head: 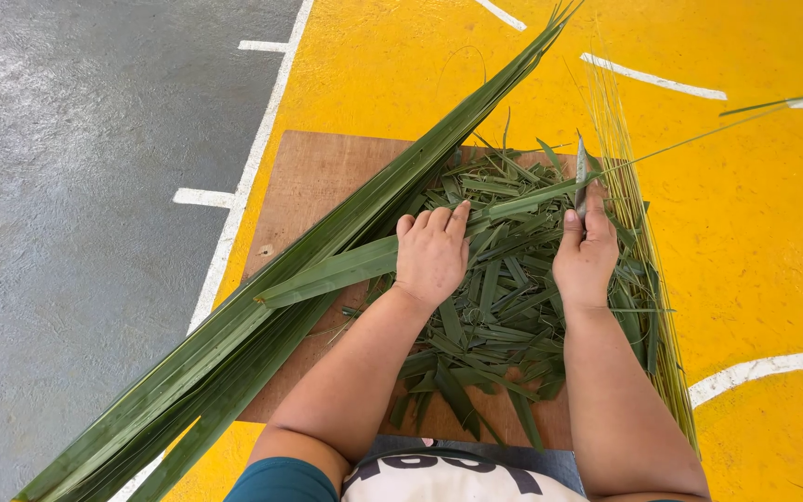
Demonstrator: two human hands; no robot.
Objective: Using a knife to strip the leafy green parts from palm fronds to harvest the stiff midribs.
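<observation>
My left hand grips a long green palm leaf and presses it down across a brown wooden board. In my right hand a small knife points up, with its blade against the same leaf near its thin end. Under both hands lies a heap of cut green leaf strips.
A thick bundle of long palm leaves runs diagonally from bottom left to top right, across the board's left side. A sheaf of thin pale leaf ribs lies along the right edge. The floor is yellow with white lines, grey on the left.
</observation>
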